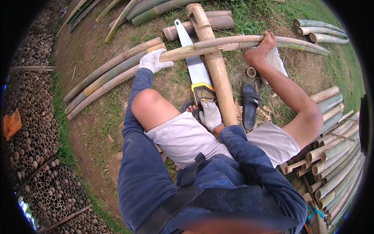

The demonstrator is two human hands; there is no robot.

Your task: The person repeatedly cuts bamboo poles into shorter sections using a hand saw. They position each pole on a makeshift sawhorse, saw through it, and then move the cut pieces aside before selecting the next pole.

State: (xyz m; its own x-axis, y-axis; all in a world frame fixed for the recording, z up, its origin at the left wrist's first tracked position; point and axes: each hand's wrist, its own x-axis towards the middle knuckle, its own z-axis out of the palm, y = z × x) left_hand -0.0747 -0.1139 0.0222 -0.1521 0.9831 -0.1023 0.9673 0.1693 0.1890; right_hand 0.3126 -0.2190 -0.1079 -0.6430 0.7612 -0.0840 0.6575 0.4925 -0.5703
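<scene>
My left hand (155, 61), in a white knit glove, grips the near-left end of a long split or slim bamboo pole (233, 42). The thumb lies along it. My right hand (210, 116), also gloved, is closed on the yellow and black handle (203, 93) of a hand saw. Its toothed blade (198, 70) points away from me and passes behind the pole, which hides part of it. The pole rests across a thick bamboo post (219, 74) that has a notched top. My bare right foot (259, 52) presses on the pole to the right.
Bamboo poles (113, 72) lie at the left beside my left hand, and a short thick piece (222, 21) lies beyond the post. A black sandal (250, 105) sits on the ground right of the post. Stacked bamboo (331, 160) stands at the right; cut ends (35, 144) fill the far left.
</scene>
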